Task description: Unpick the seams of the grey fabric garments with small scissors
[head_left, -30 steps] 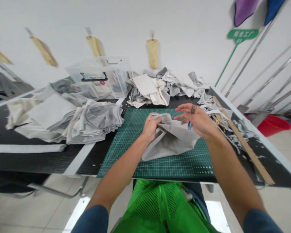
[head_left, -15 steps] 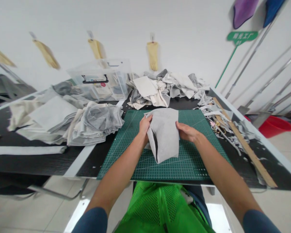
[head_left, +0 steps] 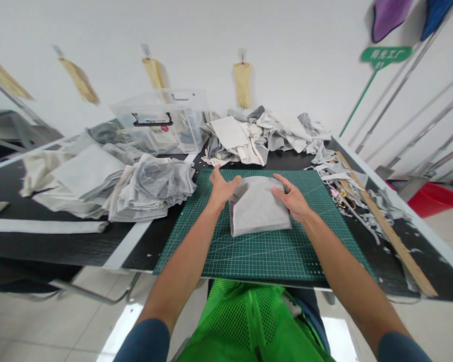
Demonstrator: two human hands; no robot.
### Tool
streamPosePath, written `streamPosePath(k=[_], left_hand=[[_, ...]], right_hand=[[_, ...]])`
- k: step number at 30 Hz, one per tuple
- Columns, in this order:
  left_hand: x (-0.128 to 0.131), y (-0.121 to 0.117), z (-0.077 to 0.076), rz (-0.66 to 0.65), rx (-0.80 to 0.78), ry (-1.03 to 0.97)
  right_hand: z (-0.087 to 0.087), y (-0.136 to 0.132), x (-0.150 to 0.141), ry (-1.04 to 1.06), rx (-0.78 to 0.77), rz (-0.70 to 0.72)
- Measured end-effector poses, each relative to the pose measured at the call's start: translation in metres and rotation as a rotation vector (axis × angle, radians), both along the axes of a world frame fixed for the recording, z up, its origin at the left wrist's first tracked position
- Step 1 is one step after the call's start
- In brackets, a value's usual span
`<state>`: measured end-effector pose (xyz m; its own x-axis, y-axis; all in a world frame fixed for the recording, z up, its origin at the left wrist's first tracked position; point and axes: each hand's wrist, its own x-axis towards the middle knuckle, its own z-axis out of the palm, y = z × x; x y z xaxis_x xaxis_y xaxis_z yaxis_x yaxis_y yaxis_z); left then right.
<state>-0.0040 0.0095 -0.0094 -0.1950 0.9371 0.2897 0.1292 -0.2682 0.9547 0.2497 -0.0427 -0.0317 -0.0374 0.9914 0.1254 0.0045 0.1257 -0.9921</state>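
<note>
A folded piece of light grey cloth (head_left: 262, 208) stands partly raised over the green cutting mat (head_left: 219, 256), its lower edge towards me and its left side gaping. My right hand (head_left: 292, 200) grips its upper right edge, thumb in front and fingers behind. At the cloth's upper left corner, my left hand (head_left: 222, 188) has its fingers spread, with the thumb at or just touching the edge. Whether the cloth's underside rests on the mat is hard to make out.
Piles of grey and cream cloth (head_left: 147, 188) lie left of the mat, with more scraps (head_left: 245, 138) behind it. A clear plastic box (head_left: 160, 133) stands at the back left. Along the right lie a wooden strip (head_left: 385, 221), scissors (head_left: 345, 202) and cloth offcuts.
The cloth has turned and dropped from upright to a lower, wider shape. My left hand has let go and spread its fingers; my right hand has moved up to the top edge.
</note>
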Motion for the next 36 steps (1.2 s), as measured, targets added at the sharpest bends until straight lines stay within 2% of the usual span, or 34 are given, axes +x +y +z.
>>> streamPosePath(k=[1, 2, 4, 5, 7, 11, 15, 17, 19, 21, 24, 26, 29, 33, 36], left_hand=[[-0.001, -0.005, 0.005, -0.04, 0.085, 0.144], [0.0, -0.01, 0.01, -0.164, 0.155, 0.282], [0.006, -0.021, 0.013, -0.532, 0.215, 0.524], [0.012, -0.026, 0.011, -0.63, 0.212, 0.611], [0.024, -0.033, 0.003, -0.663, 0.188, 0.709], [0.035, -0.031, -0.013, -0.553, 0.187, 0.661], [0.023, -0.019, -0.009, -0.412, 0.113, 0.492], [0.017, -0.013, -0.006, -0.288, 0.023, 0.339], [0.012, -0.008, -0.006, -0.196, -0.094, 0.156], [0.01, -0.002, -0.008, -0.157, -0.198, 0.0], [0.003, 0.006, -0.009, -0.107, -0.297, -0.075], [-0.004, 0.011, -0.008, -0.058, -0.331, -0.022], [-0.023, 0.015, -0.005, 0.018, -0.341, 0.146], [-0.057, 0.012, -0.004, 0.119, -0.171, 0.515], [-0.083, 0.005, -0.007, 0.299, -0.055, 0.833]], right_hand=[[0.001, -0.001, 0.001, -0.048, 0.014, 0.028], [0.002, -0.003, 0.002, -0.094, 0.032, 0.062], [0.005, -0.007, 0.004, -0.158, 0.078, 0.139], [0.008, -0.008, 0.004, -0.172, 0.111, 0.166], [0.012, -0.011, 0.004, -0.172, 0.175, 0.199], [0.015, -0.008, 0.004, -0.219, 0.217, 0.151], [0.011, 0.001, 0.005, -0.35, 0.294, -0.113], [0.007, 0.004, -0.001, -0.337, 0.246, -0.175], [0.003, 0.005, -0.015, -0.237, 0.1, -0.109], [-0.002, 0.007, -0.034, -0.068, -0.07, 0.055], [-0.009, 0.016, -0.066, 0.087, -0.198, 0.157], [-0.013, 0.028, -0.087, 0.119, -0.221, 0.136], [-0.02, 0.049, -0.121, 0.102, -0.221, 0.018], [-0.024, 0.076, -0.175, 0.11, -0.195, -0.087], [-0.026, 0.091, -0.215, 0.11, -0.188, -0.059]])
